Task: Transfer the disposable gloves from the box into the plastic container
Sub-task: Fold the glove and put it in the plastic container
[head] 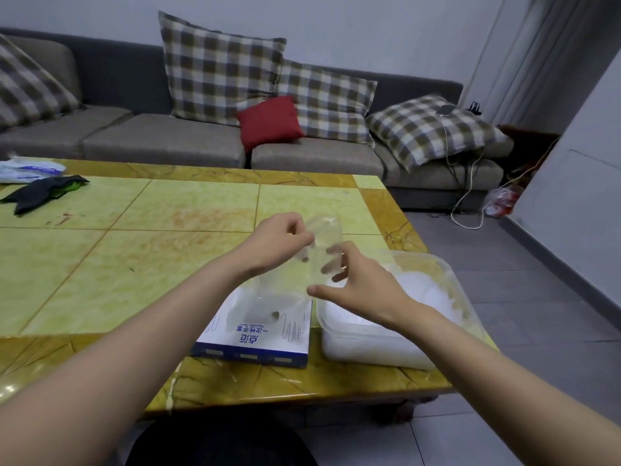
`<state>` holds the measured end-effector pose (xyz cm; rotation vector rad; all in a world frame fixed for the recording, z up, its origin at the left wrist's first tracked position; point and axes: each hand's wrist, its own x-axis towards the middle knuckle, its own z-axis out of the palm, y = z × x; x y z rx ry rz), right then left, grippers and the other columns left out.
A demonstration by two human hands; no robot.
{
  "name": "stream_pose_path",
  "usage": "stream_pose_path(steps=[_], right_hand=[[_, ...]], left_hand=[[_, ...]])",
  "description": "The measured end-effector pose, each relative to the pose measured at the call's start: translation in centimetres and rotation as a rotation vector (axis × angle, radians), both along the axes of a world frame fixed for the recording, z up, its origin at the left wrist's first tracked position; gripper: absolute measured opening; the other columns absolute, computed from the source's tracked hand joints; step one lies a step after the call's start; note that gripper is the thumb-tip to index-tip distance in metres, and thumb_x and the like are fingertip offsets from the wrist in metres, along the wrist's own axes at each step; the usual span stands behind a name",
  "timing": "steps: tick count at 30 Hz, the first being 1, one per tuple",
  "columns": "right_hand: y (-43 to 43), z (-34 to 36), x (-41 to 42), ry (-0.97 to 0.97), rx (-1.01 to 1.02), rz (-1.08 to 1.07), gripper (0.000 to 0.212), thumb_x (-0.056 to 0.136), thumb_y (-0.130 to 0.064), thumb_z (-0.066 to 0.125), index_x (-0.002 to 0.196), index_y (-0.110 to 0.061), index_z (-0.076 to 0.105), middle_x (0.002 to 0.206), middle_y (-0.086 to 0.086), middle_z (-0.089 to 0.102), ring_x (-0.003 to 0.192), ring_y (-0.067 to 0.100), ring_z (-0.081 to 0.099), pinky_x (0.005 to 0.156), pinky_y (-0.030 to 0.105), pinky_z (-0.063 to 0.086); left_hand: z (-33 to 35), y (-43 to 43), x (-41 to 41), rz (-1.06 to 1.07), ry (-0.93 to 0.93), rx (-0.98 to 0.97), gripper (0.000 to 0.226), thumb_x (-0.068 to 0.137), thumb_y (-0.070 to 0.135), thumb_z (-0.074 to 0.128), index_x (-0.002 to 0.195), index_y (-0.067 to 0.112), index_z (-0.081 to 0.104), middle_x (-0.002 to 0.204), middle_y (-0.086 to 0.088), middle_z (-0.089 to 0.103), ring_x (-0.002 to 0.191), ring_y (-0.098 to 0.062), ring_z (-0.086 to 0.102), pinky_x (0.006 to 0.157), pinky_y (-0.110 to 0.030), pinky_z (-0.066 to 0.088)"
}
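Far to my left a dark cloth lies on the table, well apart from the work. My left hand is raised over the table, its fingers curled and pinching one edge of a clear glove. The glove hangs between both hands, above the blue-and-white box near the table's front edge. My right hand grips the glove's other side, I think: its fingertips show only blurred through the film, and the thumb sticks out. Just beside the box on the right stands the container, with a white heap of gloves inside.
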<state>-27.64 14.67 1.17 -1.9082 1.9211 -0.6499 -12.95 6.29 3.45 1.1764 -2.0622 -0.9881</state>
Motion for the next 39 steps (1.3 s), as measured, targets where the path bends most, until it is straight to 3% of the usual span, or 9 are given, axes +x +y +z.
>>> stream_pose_path(steps=[3,6,15,19,21,27,30,34,39], right_hand=[[-0.6,-0.7,-0.3,-0.121,-0.061,-0.045,0.026,0.083,-0.037,0.069,0.101,-0.023,0.058,0.092,-0.014,0.062,0.085,0.007,0.061,0.072,0.023,0.049],[-1.2,-0.7,-1.3,-0.228,-0.111,-0.113,0.005,0.089,-0.022,0.063,0.086,-0.018,0.063,0.085,-0.006,0.064,0.074,0.005,0.057,0.06,0.009,0.041],[-1.1,-0.7,-5.2,-0.237,-0.129,-0.225,0.007,0.088,-0.014,0.064,0.089,-0.012,0.058,0.084,0.003,0.065,0.079,0.017,0.06,0.07,0.029,0.047],[-0.5,0.2,-4.8,-0.271,0.017,-0.073,0.061,0.083,-0.03,0.07,0.132,-0.013,0.038,0.116,-0.009,0.047,0.107,0.01,0.049,0.086,0.023,0.04],[-0.5,0.5,-4.4,-0.292,0.022,-0.048,0.059,0.088,-0.035,0.064,0.135,-0.013,0.038,0.12,-0.008,0.046,0.112,0.01,0.047,0.088,0.024,0.038],[-1.3,2.0,-4.7,-0.529,-0.213,-0.158,0.013,0.094,-0.017,0.055,0.089,-0.01,0.065,0.083,0.001,0.069,0.08,0.008,0.066,0.071,0.013,0.046],[-1.5,2.5,-4.2,-0.408,-0.273,-0.148,0.015,0.093,-0.017,0.058,0.079,-0.018,0.061,0.072,-0.002,0.068,0.066,0.005,0.064,0.065,0.013,0.046],[-1.4,3.3,-2.7,-0.149,-0.295,-0.027,0.016,0.091,-0.02,0.061,0.075,-0.024,0.059,0.069,-0.009,0.065,0.067,0.004,0.062,0.068,0.024,0.05],[-0.8,3.8,-1.9,-0.127,-0.256,0.059,0.013,0.085,-0.025,0.068,0.089,-0.026,0.055,0.077,-0.011,0.066,0.078,0.002,0.063,0.072,0.026,0.051]], left_hand=[[0.2,0.5,-1.1,-0.007,0.05,0.057,0.023,0.087,0.023,0.048,0.085,0.001,0.049,0.089,-0.02,0.067,0.079,-0.033,0.064,0.073,-0.044,0.047],[0.2,0.6,-1.6,-0.017,0.064,0.057,0.012,0.091,0.015,0.047,0.08,0.012,0.043,0.077,-0.009,0.065,0.066,-0.018,0.059,0.07,-0.034,0.042],[-0.3,0.0,-0.8,0.018,-0.017,0.012,0.008,0.094,0.006,0.044,0.098,0.009,0.051,0.073,-0.003,0.054,0.063,-0.013,0.057,0.064,-0.023,0.043],[0.4,0.3,-1.2,-0.006,-0.009,0.009,0.012,0.093,0.006,0.043,0.098,0.009,0.054,0.074,-0.004,0.057,0.066,-0.014,0.056,0.066,-0.025,0.042],[0.9,0.6,-1.4,-0.06,-0.026,0.008,0.011,0.094,0.007,0.044,0.095,0.011,0.054,0.073,-0.004,0.058,0.067,-0.013,0.056,0.067,-0.027,0.041],[0.5,1.1,0.3,-0.021,-0.144,0.017,0.012,0.093,0.006,0.046,0.089,0.014,0.055,0.073,-0.001,0.056,0.069,-0.013,0.053,0.059,-0.02,0.039],[0.1,0.8,1.4,0.043,-0.24,-0.023,0.006,0.091,0.012,0.054,0.096,0.015,0.054,0.089,0.004,0.055,0.085,-0.016,0.051,0.063,-0.017,0.039],[1.6,1.2,0.8,0.007,-0.231,-0.141,0.047,0.083,0.032,0.068,0.124,0.019,0.048,0.112,0.011,0.046,0.104,-0.009,0.045,0.085,-0.025,0.039],[3.2,2.1,-0.6,-0.125,-0.287,-0.287,0.009,0.082,0.026,0.07,0.079,0.025,0.062,0.09,0.007,0.065,0.092,-0.011,0.058,0.081,-0.029,0.046]])
